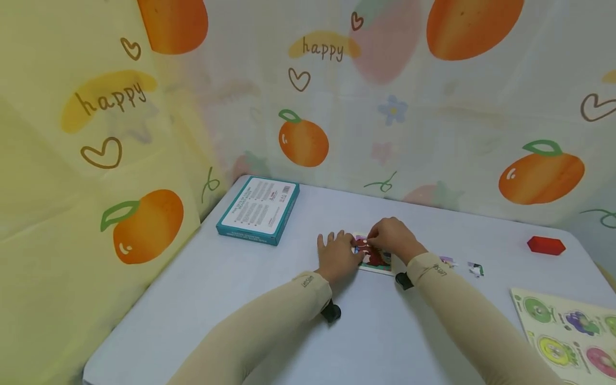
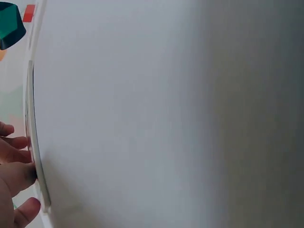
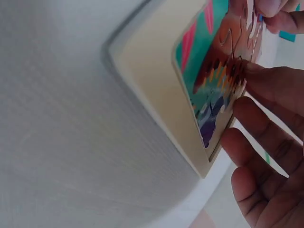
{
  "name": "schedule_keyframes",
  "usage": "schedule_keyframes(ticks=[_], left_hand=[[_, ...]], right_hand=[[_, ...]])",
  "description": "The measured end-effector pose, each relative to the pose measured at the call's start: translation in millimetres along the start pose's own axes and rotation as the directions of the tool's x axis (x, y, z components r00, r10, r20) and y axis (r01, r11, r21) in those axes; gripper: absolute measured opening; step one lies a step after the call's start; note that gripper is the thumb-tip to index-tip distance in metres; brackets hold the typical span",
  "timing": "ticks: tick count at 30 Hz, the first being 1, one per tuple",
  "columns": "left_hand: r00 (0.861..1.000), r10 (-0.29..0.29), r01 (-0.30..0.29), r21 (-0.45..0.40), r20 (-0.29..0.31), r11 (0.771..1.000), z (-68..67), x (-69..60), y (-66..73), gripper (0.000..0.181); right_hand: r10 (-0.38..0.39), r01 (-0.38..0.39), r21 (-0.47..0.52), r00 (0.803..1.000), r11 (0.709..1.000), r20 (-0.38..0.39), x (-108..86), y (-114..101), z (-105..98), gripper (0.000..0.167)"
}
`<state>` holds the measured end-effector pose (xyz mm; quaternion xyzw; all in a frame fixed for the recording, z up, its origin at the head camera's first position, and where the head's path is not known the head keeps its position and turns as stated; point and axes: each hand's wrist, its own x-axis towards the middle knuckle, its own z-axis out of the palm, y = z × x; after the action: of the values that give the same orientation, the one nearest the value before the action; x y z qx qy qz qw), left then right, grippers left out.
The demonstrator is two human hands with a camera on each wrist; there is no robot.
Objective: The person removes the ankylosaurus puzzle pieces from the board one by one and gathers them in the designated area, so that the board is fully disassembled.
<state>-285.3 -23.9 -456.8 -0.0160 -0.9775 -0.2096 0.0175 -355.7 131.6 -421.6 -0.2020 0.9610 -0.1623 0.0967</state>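
Observation:
A small jigsaw board (image 1: pixel 380 269) with a brown-red figure lies at the middle of the table, its pale border and teal picture close up in the right wrist view (image 3: pixel 147 61). My left hand (image 1: pixel 337 258) is at its left edge, fingers spread, thumb and index on the edge; in the left wrist view the hand (image 2: pixel 14 175) shows beside the edge-on board (image 2: pixel 34 123). From the upper right my right hand (image 1: pixel 395 238) reaches over it. In the right wrist view that hand (image 3: pixel 270 137) touches the pieces with one fingertip, its other fingers loosely bent near the border.
Loose puzzle pieces (image 1: pixel 475 269) lie right of the board. A teal and white box (image 1: pixel 260 208) is at the back left, a red block (image 1: pixel 546 245) at the back right, and a sheet of round fruit pictures (image 1: pixel 568 326) at the right front. A printed curtain (image 1: pixel 337 107) hangs behind.

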Motion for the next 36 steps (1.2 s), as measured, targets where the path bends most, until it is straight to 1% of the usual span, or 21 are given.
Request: schedule_keyframes(ticks=[4, 7, 9, 13, 17, 22, 24, 29, 31, 36], left_hand=[[0.999, -0.034, 0.032, -0.109, -0.012, 0.994, 1.7, -3.2, -2.2, 0.034], [0.999, -0.043, 0.040, -0.174, -0.016, 0.984, 2.5, -4.5, -2.8, 0.033], [0.999, -0.047, 0.043, -0.197, -0.014, 0.979, 4.7, -4.2, -3.5, 0.033], [0.999, -0.052, 0.050, -0.188, -0.004, 0.981, 6.0, -2.8, -3.1, 0.032], [0.998, -0.060, 0.061, -0.163, 0.010, 0.985, 3.3, -2.9, -2.0, 0.033], [0.998, -0.064, 0.062, -0.103, -0.009, 0.993, 2.2, -4.1, -4.7, 0.035], [0.998, -0.065, 0.064, -0.081, -0.007, 0.995, 1.7, -4.9, -5.9, 0.035], [0.998, -0.068, 0.069, -0.104, 0.014, 0.992, 1.1, -6.8, -4.6, 0.034], [0.997, -0.072, 0.073, -0.118, 0.009, 0.990, 0.3, -6.1, -3.5, 0.034], [0.996, -0.086, 0.085, -0.086, -0.004, 0.993, -1.8, -1.7, -2.4, 0.034]], right_hand=[[-0.030, 0.030, 0.005, 0.999, 1.000, -0.018, 0.3, 0, 0, 0.016], [-0.026, 0.027, 0.013, 0.999, 1.000, -0.023, 0.9, 1, 1, 0.015], [-0.017, 0.018, 0.018, 1.000, 1.000, -0.022, 1.3, 2, 2, 0.015], [-0.003, 0.004, 0.030, 1.000, 1.000, -0.008, 3.2, 2, 1, 0.014], [0.009, -0.009, 0.039, 1.000, 0.999, 0.000, 4.2, 1, 1, 0.014], [0.015, -0.015, 0.062, 1.000, 0.998, -0.002, 5.2, 0, 6, 0.015], [0.010, -0.010, 0.066, 1.000, 0.998, 0.003, 5.4, 0, 8, 0.015], [-0.016, 0.016, 0.048, 1.000, 0.999, -0.005, 4.7, 2, 10, 0.012], [-0.027, 0.028, 0.043, 1.000, 0.999, -0.015, 5.6, 2, 10, 0.011], [-0.036, 0.037, 0.043, 0.999, 0.998, -0.019, 9.4, 1, 6, 0.013]])
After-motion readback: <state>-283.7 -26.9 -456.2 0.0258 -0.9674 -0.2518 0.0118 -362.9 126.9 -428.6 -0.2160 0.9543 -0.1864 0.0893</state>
